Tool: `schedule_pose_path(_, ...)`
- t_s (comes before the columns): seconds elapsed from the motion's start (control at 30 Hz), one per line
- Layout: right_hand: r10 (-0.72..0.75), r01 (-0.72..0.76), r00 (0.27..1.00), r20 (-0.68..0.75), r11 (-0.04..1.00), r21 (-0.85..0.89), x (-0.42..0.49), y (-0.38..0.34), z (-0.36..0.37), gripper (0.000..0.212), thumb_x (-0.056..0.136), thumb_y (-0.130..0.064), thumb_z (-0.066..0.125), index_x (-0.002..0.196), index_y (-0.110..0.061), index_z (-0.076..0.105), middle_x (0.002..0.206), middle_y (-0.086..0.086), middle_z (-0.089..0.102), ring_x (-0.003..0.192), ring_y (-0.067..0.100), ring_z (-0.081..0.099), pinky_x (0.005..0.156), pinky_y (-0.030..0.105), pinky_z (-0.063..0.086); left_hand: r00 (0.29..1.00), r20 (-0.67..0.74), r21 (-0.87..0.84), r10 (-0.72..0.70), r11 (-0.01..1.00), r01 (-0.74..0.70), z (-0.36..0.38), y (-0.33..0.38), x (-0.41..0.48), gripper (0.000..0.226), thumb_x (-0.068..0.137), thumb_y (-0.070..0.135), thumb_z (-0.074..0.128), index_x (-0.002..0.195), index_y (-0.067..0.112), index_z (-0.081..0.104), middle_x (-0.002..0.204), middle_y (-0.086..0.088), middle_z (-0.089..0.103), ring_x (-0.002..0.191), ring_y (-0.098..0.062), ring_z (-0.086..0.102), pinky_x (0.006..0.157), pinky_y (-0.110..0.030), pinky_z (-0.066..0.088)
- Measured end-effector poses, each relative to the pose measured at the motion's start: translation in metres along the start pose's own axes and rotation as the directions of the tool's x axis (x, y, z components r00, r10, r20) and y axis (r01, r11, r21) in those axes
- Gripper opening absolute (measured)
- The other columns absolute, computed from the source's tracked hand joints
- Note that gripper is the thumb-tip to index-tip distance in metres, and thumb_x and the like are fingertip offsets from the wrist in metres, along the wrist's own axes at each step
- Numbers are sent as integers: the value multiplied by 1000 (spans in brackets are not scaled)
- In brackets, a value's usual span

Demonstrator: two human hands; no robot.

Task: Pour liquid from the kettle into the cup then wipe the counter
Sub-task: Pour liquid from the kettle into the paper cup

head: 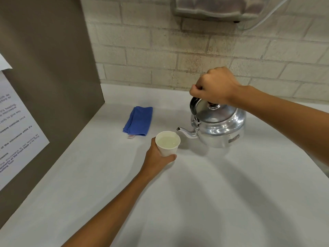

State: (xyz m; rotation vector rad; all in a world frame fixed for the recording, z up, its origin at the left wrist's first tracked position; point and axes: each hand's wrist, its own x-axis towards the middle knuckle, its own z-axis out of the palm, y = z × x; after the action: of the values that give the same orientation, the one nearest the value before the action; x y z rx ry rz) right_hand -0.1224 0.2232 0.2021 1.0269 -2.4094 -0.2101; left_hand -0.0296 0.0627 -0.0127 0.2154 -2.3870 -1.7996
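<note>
A shiny metal kettle [219,125] is at the right of the white counter [195,202], its spout pointing left toward the cup. My right hand [213,86] is closed around the kettle's top handle. A white paper cup [168,143] holding pale liquid is just left of the spout tip, and my left hand [156,157] grips its lower side. No liquid runs from the spout. A folded blue cloth [138,121] lies flat on the counter, behind and to the left of the cup.
A tall brown panel [48,77] with a printed paper notice [16,131] walls off the left side. A brick wall [178,50] runs along the back, with a grey wall-mounted unit [213,8] high up. The counter's right edge shows at the far right.
</note>
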Motion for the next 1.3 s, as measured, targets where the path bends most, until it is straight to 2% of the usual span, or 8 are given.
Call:
schedule_pose_path(0.23, 283, -278, 959, 3, 938, 209, 3, 31, 26, 49, 86, -28, 47, 41, -9, 42, 37, 1, 30, 39, 17, 28, 46, 24, 22, 1000, 10, -16, -8, 1000, 8, 0, -2, 1, 75, 61, 23, 81, 116, 31, 32, 105, 15, 46, 98, -10, 46, 76, -19, 38)
schedule_pose_path(0.37, 470, -453, 882, 37, 825, 338, 12, 45, 46, 50, 84, -30, 49, 39, -12, 38, 38, 1, 33, 40, 17, 32, 47, 25, 26, 1000, 9, -17, -13, 1000, 13, -2, -2, -1, 73, 60, 24, 82, 111, 37, 30, 97, 25, 44, 93, -4, 47, 67, -7, 35)
schedule_pose_path(0.5, 572, -550, 817, 77, 730, 406, 24, 51, 64, 48, 84, -29, 49, 41, -13, 39, 39, 1, 34, 39, 17, 32, 48, 26, 28, 1000, 14, -10, -19, 1000, 19, -2, -2, 0, 73, 60, 24, 82, 110, 37, 30, 97, 28, 44, 88, 4, 48, 66, -6, 36)
schedule_pose_path(0.63, 619, -585, 781, 84, 677, 446, 35, 52, 81, 47, 83, -28, 48, 40, -13, 36, 40, 1, 34, 41, 18, 33, 47, 26, 28, 1000, 20, -18, -20, 1000, 20, -3, -2, -1, 73, 60, 25, 82, 111, 39, 32, 100, 28, 46, 91, 7, 48, 66, -6, 37)
schedule_pose_path(0.77, 634, -602, 766, 107, 648, 466, 43, 53, 97, 39, 83, -27, 48, 49, -7, 49, 47, 8, 42, 51, 25, 42, 52, 29, 31, 999, 25, -23, -22, 999, 23, -3, -2, -2, 73, 61, 25, 81, 112, 40, 31, 101, 28, 45, 93, 7, 48, 67, -6, 38)
schedule_pose_path(1.0, 633, -619, 763, 134, 655, 433, 54, 53, 122, 47, 82, -23, 49, 39, -12, 34, 41, 3, 32, 41, 20, 31, 46, 24, 24, 999, 32, -37, -32, 999, 33, -3, -3, -3, 74, 61, 27, 81, 117, 36, 34, 106, 22, 48, 97, 2, 50, 69, -6, 40)
schedule_pose_path(1.13, 613, -610, 776, 145, 674, 417, 59, 51, 133, 47, 82, -24, 48, 39, -10, 35, 40, 4, 32, 45, 23, 34, 46, 23, 24, 999, 32, -36, -38, 999, 39, -4, -3, -3, 72, 62, 27, 81, 115, 39, 34, 104, 26, 48, 97, 5, 50, 65, -3, 43)
schedule_pose_path(1.3, 609, -614, 776, 165, 669, 419, 65, 49, 141, 37, 81, -24, 47, 51, -4, 52, 42, 6, 36, 49, 24, 39, 46, 22, 24, 999, 33, -40, -35, 999, 37, -3, -3, -3, 69, 62, 26, 81, 109, 43, 34, 103, 26, 48, 96, 6, 49, 65, 4, 39)
